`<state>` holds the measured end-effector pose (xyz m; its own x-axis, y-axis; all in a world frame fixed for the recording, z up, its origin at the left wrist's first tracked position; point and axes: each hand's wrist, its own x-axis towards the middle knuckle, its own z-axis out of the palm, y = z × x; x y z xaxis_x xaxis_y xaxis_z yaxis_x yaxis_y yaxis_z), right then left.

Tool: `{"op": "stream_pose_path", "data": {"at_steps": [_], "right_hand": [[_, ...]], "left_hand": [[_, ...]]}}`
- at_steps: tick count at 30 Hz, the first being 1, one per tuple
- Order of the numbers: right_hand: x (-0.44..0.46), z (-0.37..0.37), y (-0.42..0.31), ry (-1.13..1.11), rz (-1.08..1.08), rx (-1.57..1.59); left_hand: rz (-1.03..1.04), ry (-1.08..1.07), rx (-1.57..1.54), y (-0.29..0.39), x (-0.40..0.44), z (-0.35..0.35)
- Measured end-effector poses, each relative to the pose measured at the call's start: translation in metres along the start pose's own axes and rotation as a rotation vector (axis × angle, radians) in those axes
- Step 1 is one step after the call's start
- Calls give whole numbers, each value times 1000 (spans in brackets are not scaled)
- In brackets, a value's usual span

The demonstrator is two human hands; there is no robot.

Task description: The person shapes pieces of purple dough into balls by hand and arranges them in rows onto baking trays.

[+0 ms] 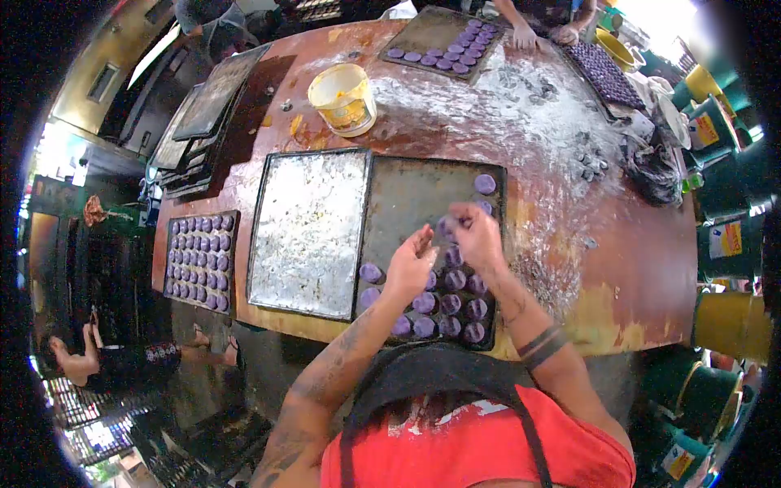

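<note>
A dark baking tray (407,187) lies in front of me, with purple dough rounds (423,302) in rows over its near and right parts. Some of the rounds on the right carry dark streaks. Over the tray's right half, my right hand (478,240) has curled fingers closed at a purple dough round (447,227); motion blurs the fingertips. My left hand (413,262) hovers beside it above the tray, fingers and thumb apart, nothing visible in it. The right forearm and hand hide part of the rows.
Left of the dark tray lies a pale, floury tray (309,236); a filled tray (201,260) sits farther left. A yellow-white bucket (342,102) and stacked trays (215,93) stand beyond. Flour (529,98) covers the table's far right. Another person's hands (525,37) rest near the far trays.
</note>
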<state>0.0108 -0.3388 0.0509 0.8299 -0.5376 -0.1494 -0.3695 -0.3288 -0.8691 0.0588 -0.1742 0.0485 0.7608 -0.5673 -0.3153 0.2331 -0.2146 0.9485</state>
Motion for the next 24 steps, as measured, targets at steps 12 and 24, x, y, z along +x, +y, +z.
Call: {"op": "stream_pose_path", "data": {"at_steps": [12, 24], "right_hand": [[14, 9, 29, 225, -642, -723], [-105, -183, 195, 485, 212, -758]], "left_hand": [[-248, 25, -124, -4, -25, -40], [-54, 571, 66, -39, -106, -159]]}}
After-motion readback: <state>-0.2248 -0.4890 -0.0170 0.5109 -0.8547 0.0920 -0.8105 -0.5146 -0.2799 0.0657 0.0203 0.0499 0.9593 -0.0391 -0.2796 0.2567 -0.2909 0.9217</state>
